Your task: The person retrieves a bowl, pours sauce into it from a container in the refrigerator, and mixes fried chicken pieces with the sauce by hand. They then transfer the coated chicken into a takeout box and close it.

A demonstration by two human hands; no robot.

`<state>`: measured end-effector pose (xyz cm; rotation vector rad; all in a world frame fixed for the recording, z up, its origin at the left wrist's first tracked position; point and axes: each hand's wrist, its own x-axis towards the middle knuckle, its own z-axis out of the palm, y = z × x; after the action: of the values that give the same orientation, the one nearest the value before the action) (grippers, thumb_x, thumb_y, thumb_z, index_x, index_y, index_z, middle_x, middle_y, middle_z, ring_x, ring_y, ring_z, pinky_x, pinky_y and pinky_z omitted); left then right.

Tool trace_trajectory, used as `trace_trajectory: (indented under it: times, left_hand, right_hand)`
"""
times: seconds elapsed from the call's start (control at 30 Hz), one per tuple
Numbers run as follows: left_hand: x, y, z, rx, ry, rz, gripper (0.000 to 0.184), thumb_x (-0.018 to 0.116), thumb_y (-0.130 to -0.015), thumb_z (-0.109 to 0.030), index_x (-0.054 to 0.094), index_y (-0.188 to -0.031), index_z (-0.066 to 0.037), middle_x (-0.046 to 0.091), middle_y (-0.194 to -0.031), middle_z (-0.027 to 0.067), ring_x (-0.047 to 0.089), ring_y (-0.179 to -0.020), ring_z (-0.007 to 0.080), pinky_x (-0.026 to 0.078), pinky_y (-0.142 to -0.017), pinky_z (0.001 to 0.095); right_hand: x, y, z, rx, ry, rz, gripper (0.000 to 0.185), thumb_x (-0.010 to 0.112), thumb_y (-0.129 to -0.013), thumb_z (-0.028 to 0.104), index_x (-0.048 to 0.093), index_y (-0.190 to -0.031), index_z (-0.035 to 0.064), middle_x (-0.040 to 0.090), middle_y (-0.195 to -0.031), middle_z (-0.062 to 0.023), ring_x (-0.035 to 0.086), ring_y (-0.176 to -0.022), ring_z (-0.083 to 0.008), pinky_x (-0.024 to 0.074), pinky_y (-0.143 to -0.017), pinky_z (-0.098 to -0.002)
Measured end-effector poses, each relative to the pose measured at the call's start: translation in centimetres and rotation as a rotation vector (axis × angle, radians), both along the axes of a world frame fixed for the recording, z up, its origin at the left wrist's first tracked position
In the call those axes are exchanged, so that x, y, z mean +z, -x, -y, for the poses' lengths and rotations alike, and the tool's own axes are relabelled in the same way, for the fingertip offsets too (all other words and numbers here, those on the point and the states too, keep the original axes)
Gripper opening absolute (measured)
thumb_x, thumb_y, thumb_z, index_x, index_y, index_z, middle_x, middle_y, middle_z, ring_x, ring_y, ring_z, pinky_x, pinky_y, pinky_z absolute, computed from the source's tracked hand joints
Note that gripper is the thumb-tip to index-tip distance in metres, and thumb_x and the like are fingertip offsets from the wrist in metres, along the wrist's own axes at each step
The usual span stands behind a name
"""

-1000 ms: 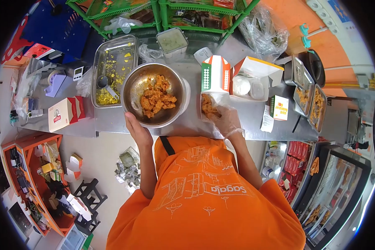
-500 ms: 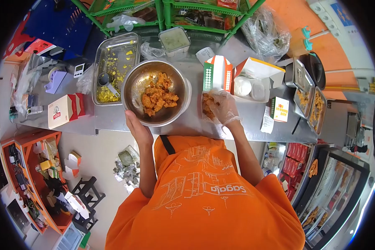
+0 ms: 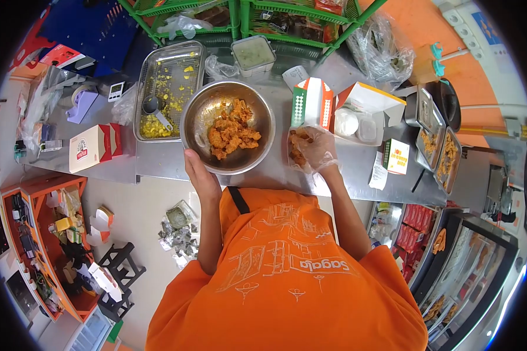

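A shiny metal bowl [image 3: 187, 126] holds several crisp, golden-brown pieces of fried chicken [image 3: 233, 133]. My left hand [image 3: 202, 175] grips its lower left rim, the thumb side showing and the other fingers mostly hidden underneath. To the right, my right hand [image 3: 320, 151] wears a clear plastic glove and closes around more fried chicken [image 3: 298, 145], held low over the steel counter. Glare on the plastic blurs the outline of its fingers. Just beyond that hand stands an orange, green and white carton [image 3: 312, 102].
A wire-racked tray [image 3: 168, 58] with yellow bits and a measuring scoop [image 3: 152, 106] lies left of the bowl. An open box [image 3: 362, 105] with two small tubs sits at right. Behind are a lidded container [image 3: 253, 57] and green baskets [image 3: 240, 29]. Metal trays [image 3: 448, 158] stand far right.
The whole view has shifted slightly, so the counter items appear a little further right. Both hands keep their places at the bowl and the chicken.
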<state>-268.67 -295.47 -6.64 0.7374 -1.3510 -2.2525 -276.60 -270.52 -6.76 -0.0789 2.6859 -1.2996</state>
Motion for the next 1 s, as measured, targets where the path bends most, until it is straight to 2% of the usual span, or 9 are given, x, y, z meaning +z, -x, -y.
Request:
trace_trajectory:
  times: [0.37, 0.47, 0.57, 0.67, 0.7, 0.77, 0.8, 0.83, 1.0]
  left_hand:
    - [-1.5, -0.3, 0.5, -0.092, 0.028, -0.06, 0.057, 0.034, -0.107, -0.045, 0.043, -0.139, 0.002, 0.052, -0.135, 0.0128, 0.051, -0.123, 0.0203, 0.041, -0.106, 0.035]
    - [-1.6, -0.3, 0.1, -0.112, 0.025, -0.083, 0.059, 0.034, -0.107, -0.047, 0.041, -0.14, 0.002, 0.051, -0.136, 0.0135, 0.052, -0.124, 0.0219, 0.041, -0.107, 0.0363]
    - [-2.1, -0.4, -0.3, -0.18, 0.217, -0.041, 0.055, 0.034, -0.108, -0.039, 0.045, -0.138, 0.007, 0.056, -0.131, 0.0157, 0.052, -0.12, 0.0209, 0.039, -0.103, 0.0332]
    - [-1.2, -0.3, -1.1, -0.247, 0.28, -0.041, 0.058, 0.037, -0.107, -0.041, 0.043, -0.141, 0.007, 0.054, -0.134, 0.0169, 0.05, -0.123, 0.0219, 0.037, -0.105, 0.0337]
    - [-2.9, -1.0, -0.5, -0.27, 0.398, 0.061, 0.053, 0.033, -0.108, -0.04, 0.046, -0.134, 0.004, 0.058, -0.122, 0.0135, 0.056, -0.11, 0.0173, 0.047, -0.094, 0.0314]
    - [-1.5, -0.8, -1.6, -0.259, 0.38, 0.014, 0.053, 0.032, -0.108, -0.039, 0.047, -0.134, 0.004, 0.058, -0.122, 0.0134, 0.056, -0.11, 0.0174, 0.046, -0.094, 0.031]
    - [-0.9, -0.6, -2.0, -0.247, 0.371, -0.008, 0.052, 0.032, -0.108, -0.039, 0.047, -0.134, 0.005, 0.059, -0.122, 0.0134, 0.056, -0.111, 0.0174, 0.046, -0.095, 0.0307]
    - [-0.7, -0.5, -1.6, -0.312, 0.378, -0.049, 0.066, 0.041, -0.105, -0.043, 0.036, -0.148, 0.007, 0.046, -0.146, 0.0204, 0.044, -0.134, 0.0256, 0.032, -0.112, 0.0364]
    - [0.5, -0.4, -1.9, -0.302, 0.385, -0.06, 0.064, 0.04, -0.106, -0.04, 0.034, -0.148, 0.007, 0.046, -0.146, 0.0198, 0.043, -0.135, 0.0246, 0.033, -0.112, 0.0358]
  right_hand:
    - [1.5, -0.5, -0.3, 0.108, -0.368, -0.254, 0.022, 0.068, -0.082, 0.017, 0.071, -0.098, 0.002, 0.067, -0.091, -0.0232, 0.065, -0.08, -0.0391, 0.0533, -0.074, -0.0424]
    - [7.4, -1.6, 1.4, 0.035, 0.015, -0.337, 0.029, 0.067, -0.083, 0.016, 0.067, -0.108, 0.0011, 0.067, -0.097, -0.0217, 0.065, -0.085, -0.0394, 0.0508, -0.078, -0.0453]
    - [10.2, -0.7, 4.1, 0.459, 0.107, -0.48, 0.037, 0.068, -0.082, 0.017, 0.063, -0.114, -0.0025, 0.066, -0.097, -0.0198, 0.066, -0.087, -0.0385, 0.0521, -0.08, -0.0448]
    - [10.3, -1.1, 6.1, 0.499, -0.369, -0.189, 0.032, 0.073, -0.075, 0.015, 0.062, -0.099, -0.0025, 0.064, -0.091, -0.0191, 0.063, -0.089, -0.0396, 0.0525, -0.078, -0.0474]
    - [9.2, -1.1, 6.4, 0.491, -0.423, -0.181, 0.034, 0.074, -0.074, 0.016, 0.061, -0.099, -0.0028, 0.064, -0.092, -0.02, 0.063, -0.091, -0.0404, 0.0521, -0.08, -0.0477]
    - [6.3, -1.0, 6.8, 0.484, -0.531, -0.163, 0.037, 0.074, -0.073, 0.017, 0.06, -0.101, -0.0034, 0.063, -0.093, -0.0218, 0.062, -0.093, -0.0421, 0.0514, -0.083, -0.0482]
    - [6.4, -0.8, 6.5, 0.49, -0.459, -0.157, 0.036, 0.074, -0.074, 0.019, 0.061, -0.1, -0.0026, 0.063, -0.093, -0.0214, 0.063, -0.094, -0.0407, 0.0516, -0.084, -0.0474]
    - [6.6, -0.6, 6.2, 0.5, -0.386, -0.151, 0.035, 0.074, -0.075, 0.021, 0.062, -0.099, -0.0018, 0.064, -0.092, -0.021, 0.064, -0.094, -0.0394, 0.0518, -0.085, -0.0465]
    - [7.1, -0.1, 5.3, 0.387, -0.102, -0.155, 0.042, 0.077, -0.076, 0.027, 0.065, -0.105, -0.0017, 0.066, -0.098, -0.0228, 0.065, -0.096, -0.0369, 0.0518, -0.088, -0.0436]
